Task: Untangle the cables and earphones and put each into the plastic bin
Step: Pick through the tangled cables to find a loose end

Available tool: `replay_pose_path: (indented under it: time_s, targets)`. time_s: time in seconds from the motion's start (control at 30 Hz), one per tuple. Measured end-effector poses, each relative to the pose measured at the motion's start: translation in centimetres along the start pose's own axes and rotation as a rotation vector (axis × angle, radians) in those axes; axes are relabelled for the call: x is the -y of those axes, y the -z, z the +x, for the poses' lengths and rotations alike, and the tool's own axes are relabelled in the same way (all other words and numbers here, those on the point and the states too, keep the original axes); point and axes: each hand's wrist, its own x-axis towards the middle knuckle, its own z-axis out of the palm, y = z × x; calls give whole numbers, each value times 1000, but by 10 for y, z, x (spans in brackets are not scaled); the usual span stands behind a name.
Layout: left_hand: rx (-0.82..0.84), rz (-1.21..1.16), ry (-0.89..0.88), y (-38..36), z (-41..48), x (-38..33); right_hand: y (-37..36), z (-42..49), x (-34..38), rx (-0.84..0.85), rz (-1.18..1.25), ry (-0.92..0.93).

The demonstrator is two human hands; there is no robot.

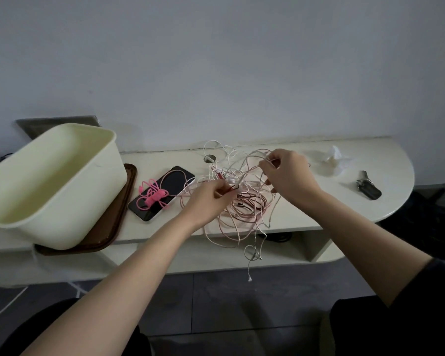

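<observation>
Head view: the pale desk (332,201) runs along a plain wall and ends in a rounded corner on the right. A tangle of cables (242,209), white, pink and dark red, sits near its front edge at mid-desk. Several loops spill over that edge, and one thin white strand hangs down below it. The left hand (211,199) pinches a few strands low in the knot between curled fingers and thumb. The right hand (290,176) pinches other strands higher up, lifted off the desk. How many cables make up the knot cannot be told.

One cream plastic bin (62,232) stands well to the left, mouth upward, on one brown tray (118,214) whose corner overhangs the front edge. Between the bin and the tangle lies one phone (175,181), with one coiled set of pink earphones (153,197) on top. Bare desk lies right of the hands, out to one crumpled tissue (334,160) and one bunch of keys (369,188).
</observation>
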Motion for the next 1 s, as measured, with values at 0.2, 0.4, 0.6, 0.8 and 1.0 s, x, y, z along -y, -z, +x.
replay_pose_path:
  time_s: [0.2, 0.4, 0.6, 0.8, 1.0]
  targets:
    - [-159, 10, -7, 6, -5, -9, 5, 0, -5, 89, -29, -39]
    - [-193, -208, 71, 5, -10, -17, -8, -14, 1, 318, -150, 42]
    - [-179, -436, 186, 8, -11, -20, -18, -19, 0, 457, -140, 11]
    - [-201, -272, 107, 9, -14, -22, -16, -17, -1, 361, -110, 22]
    - [-150, -55, 38, 11, -15, -18, -5, -12, 5, 182, 31, 62]
